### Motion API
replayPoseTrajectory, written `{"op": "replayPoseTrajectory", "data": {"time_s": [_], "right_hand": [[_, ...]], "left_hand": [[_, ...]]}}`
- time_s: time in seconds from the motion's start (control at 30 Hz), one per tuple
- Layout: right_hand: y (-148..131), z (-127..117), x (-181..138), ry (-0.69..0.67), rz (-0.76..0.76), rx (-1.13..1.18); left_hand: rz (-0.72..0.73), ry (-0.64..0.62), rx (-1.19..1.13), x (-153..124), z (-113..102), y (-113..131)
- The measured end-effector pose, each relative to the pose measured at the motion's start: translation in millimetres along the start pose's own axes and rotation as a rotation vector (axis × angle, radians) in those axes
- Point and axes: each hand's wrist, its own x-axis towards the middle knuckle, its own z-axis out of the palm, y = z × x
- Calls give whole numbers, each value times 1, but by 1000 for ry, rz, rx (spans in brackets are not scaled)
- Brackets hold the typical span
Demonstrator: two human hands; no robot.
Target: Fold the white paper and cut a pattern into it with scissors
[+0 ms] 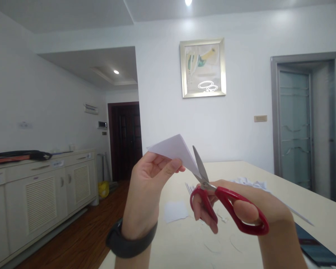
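My left hand (149, 186) is raised in front of me and pinches a folded white paper (175, 149) between thumb and fingers. A black band sits on that wrist. My right hand (240, 209) grips red-handled scissors (226, 203), thumb and fingers through the loops. The metal blades point up and left, and their tips meet the right edge of the folded paper. Both hands hover above a cream table (282, 186).
White paper scraps (176, 211) and a crumpled white pile (249, 183) lie on the table. A dark phone (316, 248) rests at its right edge. A white sideboard (42, 190) stands left, a dark door (126, 140) behind, a glass door (295, 127) right.
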Motion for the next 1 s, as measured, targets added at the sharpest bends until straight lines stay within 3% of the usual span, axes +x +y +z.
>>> {"op": "replayPoseTrajectory", "data": {"time_s": [1.0], "right_hand": [[-4, 0, 1, 31, 44, 96]], "left_hand": [[-3, -32, -2, -1, 2, 3]]}}
